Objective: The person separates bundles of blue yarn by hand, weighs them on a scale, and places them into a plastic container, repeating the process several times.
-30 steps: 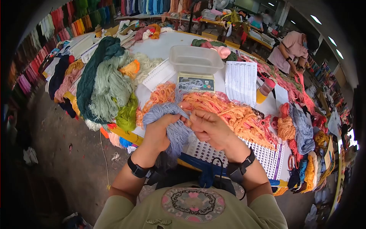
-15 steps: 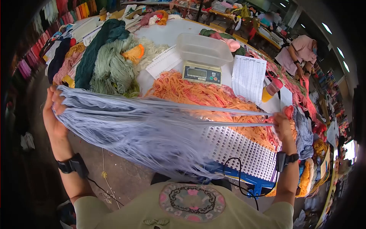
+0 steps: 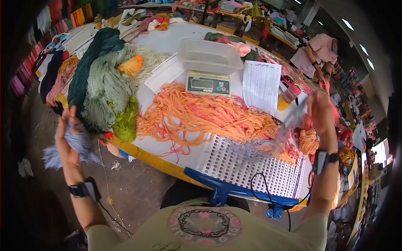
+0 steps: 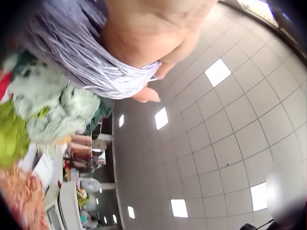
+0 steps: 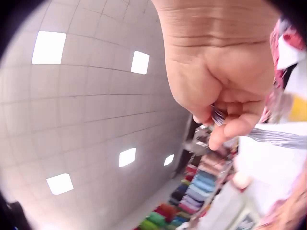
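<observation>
My left hand is raised off the table's left edge, fingers upward. A grey-blue yarn skein hangs over it in a bunched mass. In the left wrist view the skein loops between thumb and fingers, gathered near the fingertips. My right hand is raised above the table's right side. Up close in the right wrist view, its curled fingers hold a thin bundle of grey-blue strands that runs off to the right. Blurred pale strands hover over the perforated white sheet.
Tangled orange and coral yarn spreads before a digital scale bearing a clear plastic tub. Green skeins are heaped at left. A printed list lies near a yellow bottle. A blue clamp bar lines the front edge.
From close together at the middle, my hands spread wide, stretching the grey-blue skein between them. Now the stretched skein is gone from the middle; a bunch hangs at the left hand and loose strands blur at right.
</observation>
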Demonstrator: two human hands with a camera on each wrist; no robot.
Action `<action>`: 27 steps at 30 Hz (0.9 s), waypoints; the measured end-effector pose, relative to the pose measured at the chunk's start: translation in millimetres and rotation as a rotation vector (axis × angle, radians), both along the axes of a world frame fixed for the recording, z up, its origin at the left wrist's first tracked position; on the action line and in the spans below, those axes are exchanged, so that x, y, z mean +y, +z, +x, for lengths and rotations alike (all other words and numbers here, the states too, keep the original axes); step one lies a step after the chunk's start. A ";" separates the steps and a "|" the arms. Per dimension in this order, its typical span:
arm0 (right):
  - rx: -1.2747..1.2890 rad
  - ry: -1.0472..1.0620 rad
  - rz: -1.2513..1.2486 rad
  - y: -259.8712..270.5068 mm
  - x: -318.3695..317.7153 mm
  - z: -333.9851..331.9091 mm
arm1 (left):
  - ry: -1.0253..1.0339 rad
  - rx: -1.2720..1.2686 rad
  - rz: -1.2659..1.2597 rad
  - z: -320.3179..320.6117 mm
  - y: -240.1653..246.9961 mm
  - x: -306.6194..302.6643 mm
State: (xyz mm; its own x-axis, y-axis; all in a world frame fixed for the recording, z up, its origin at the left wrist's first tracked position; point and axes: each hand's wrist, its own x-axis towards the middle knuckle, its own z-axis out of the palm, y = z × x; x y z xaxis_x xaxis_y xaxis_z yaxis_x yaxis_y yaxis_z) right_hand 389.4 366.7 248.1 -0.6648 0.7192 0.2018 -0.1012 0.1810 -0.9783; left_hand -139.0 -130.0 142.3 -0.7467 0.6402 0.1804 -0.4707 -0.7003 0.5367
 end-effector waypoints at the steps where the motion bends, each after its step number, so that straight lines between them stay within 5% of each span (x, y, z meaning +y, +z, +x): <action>1: 0.239 -0.141 -0.013 25.7 -20.3 -36.8 | 0.080 -0.036 -0.031 18.5 -3.4 23.0; 2: 0.243 0.121 0.024 55.3 -6.2 -49.6 | 0.162 -0.072 -0.060 33.9 -9.4 44.6; 4: 0.336 0.280 0.153 106.7 -1.1 -100.6 | -0.066 -0.115 0.020 51.7 -35.6 83.1; 6: 0.353 0.321 0.299 153.2 16.4 -147.4 | -0.026 0.070 -0.280 70.6 -63.1 115.7; 10: 0.461 0.282 0.484 225.2 41.5 -222.9 | -0.042 0.077 -0.821 92.7 -135.1 161.3; 15: 0.663 0.133 0.557 257.9 46.4 -296.4 | 0.013 0.000 -0.643 89.2 -148.1 167.9; 17: 0.671 0.133 0.456 238.5 92.9 -324.2 | 0.009 -0.027 -0.668 92.0 -141.8 165.3; 19: 0.126 -0.070 0.809 175.5 98.9 -336.2 | 0.056 -0.042 -0.745 93.6 -140.0 166.6; 22: -0.387 0.193 1.061 47.3 104.3 -355.7 | 0.074 -0.036 -0.732 94.8 -141.3 168.3; 23: -0.594 -0.012 0.953 0.7 86.6 -354.8 | 0.075 -0.042 -0.728 92.2 -146.1 167.5; 24: -0.532 -0.233 1.335 -43.9 57.9 -342.3 | 0.033 0.021 -0.718 86.8 -153.8 165.1; 27: -0.921 -0.114 1.268 -86.9 18.7 -308.6 | 0.028 0.108 -0.706 90.3 -146.5 164.2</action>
